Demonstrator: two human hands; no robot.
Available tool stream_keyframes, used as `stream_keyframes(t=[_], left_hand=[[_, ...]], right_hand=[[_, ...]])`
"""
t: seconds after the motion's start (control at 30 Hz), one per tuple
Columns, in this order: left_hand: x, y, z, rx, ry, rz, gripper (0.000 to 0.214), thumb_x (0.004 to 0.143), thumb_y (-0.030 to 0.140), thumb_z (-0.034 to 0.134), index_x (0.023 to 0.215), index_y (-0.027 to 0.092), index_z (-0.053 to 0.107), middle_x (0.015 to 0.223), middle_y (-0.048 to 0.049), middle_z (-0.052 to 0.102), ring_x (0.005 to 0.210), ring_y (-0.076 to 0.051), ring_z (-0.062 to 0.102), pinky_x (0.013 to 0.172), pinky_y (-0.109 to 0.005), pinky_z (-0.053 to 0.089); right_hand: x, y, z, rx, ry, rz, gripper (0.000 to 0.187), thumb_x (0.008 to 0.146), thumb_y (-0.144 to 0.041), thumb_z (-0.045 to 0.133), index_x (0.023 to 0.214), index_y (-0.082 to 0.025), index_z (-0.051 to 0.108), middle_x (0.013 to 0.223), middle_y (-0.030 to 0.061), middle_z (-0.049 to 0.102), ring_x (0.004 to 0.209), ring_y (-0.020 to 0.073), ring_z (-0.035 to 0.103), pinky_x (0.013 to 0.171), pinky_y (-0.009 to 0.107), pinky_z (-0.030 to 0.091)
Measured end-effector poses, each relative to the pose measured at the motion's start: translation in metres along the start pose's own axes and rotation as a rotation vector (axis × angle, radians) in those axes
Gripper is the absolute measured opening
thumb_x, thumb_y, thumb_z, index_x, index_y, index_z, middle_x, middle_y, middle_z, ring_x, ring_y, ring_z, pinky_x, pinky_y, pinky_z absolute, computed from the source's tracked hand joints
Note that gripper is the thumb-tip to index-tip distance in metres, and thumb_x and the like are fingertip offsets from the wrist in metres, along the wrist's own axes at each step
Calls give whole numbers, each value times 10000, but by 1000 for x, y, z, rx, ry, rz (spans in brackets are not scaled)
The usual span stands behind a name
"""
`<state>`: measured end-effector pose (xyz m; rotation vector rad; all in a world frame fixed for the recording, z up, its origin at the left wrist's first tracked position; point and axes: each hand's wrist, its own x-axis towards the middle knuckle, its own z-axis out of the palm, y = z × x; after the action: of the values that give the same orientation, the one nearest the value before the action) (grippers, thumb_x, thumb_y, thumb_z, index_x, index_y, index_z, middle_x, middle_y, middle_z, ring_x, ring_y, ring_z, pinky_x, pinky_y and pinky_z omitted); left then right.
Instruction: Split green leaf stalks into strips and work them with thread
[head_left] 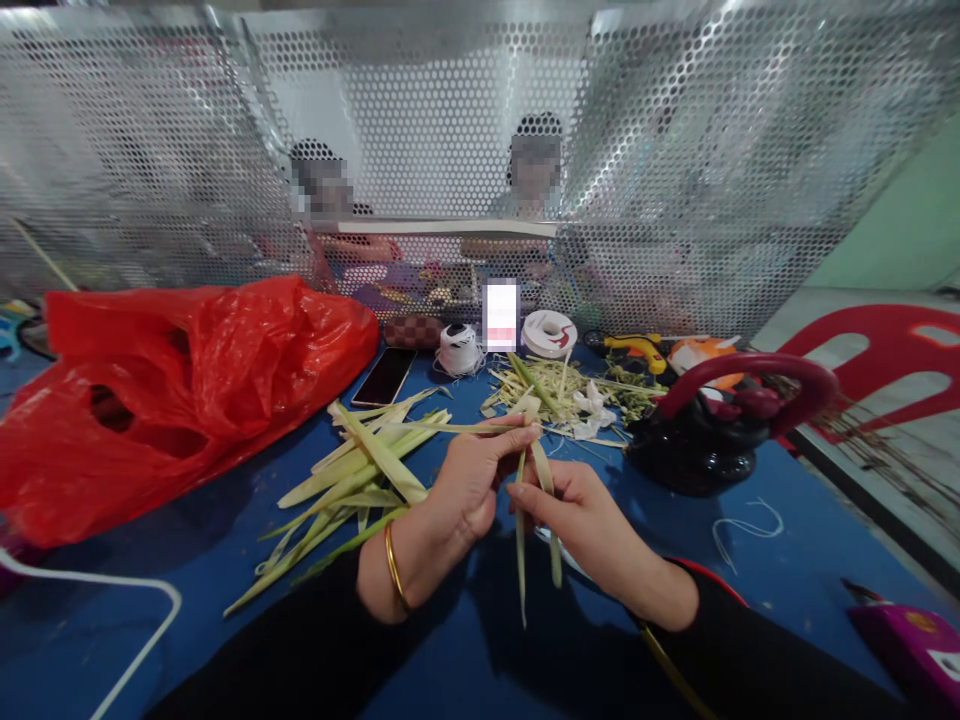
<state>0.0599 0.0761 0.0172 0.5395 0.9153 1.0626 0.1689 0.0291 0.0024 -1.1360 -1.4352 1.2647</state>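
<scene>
Left hand (465, 490) and right hand (589, 520) both pinch one leaf strip (520, 560) at its top, above the blue worktop (825, 500) (light, limp, probably tears easily); hold near that end, gently.

1 head view, forward-down, close over left hand (465, 490), right hand (592, 520), blue table (787, 590).

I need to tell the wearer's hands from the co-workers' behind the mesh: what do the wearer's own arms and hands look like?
Both arms wear black long sleeves, left sleeve and right sleeve. The left hand and right hand are bare: no gloves, no rings visible. A thin gold bangle circles the left wrist. The right cuff shows a red edge.
</scene>
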Motion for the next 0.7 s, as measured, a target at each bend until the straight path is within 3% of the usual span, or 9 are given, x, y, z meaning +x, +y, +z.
stream_keyframes(t=[0.17,0.27,0.5,0.7], left_hand=[[1,5,-3,17,-171,-11,131,679,214,749,741,114,691,658,-19,658,564,-99,565,566,-215,424],[0,4,-4,52,-214,-18,145,667,162,736,805,129,710,698,-22,680,569,-106,574,560,-215,423],[-1,3,0,41,-25,-8,171,667,52,709,792,170,714,806,-37,730,695,-147,647,720,-262,487],[-2,0,1,31,21,-13,187,653,15,705,737,182,707,772,-32,731,750,-164,665,762,-271,504]], right_hand=[[3,1,1,133,87,17,341,760,-396,625,523,-182,508,521,-23,484,523,114,417,522,251,343],[3,0,1,148,104,10,345,756,-384,631,507,-185,500,510,-25,487,520,114,422,531,251,352],[2,0,1,90,94,15,322,757,-368,615,510,-185,516,503,-20,495,513,113,418,512,248,351],[-1,1,3,3,77,3,344,781,-365,577,508,-186,468,511,-30,449,515,106,374,507,248,307]])
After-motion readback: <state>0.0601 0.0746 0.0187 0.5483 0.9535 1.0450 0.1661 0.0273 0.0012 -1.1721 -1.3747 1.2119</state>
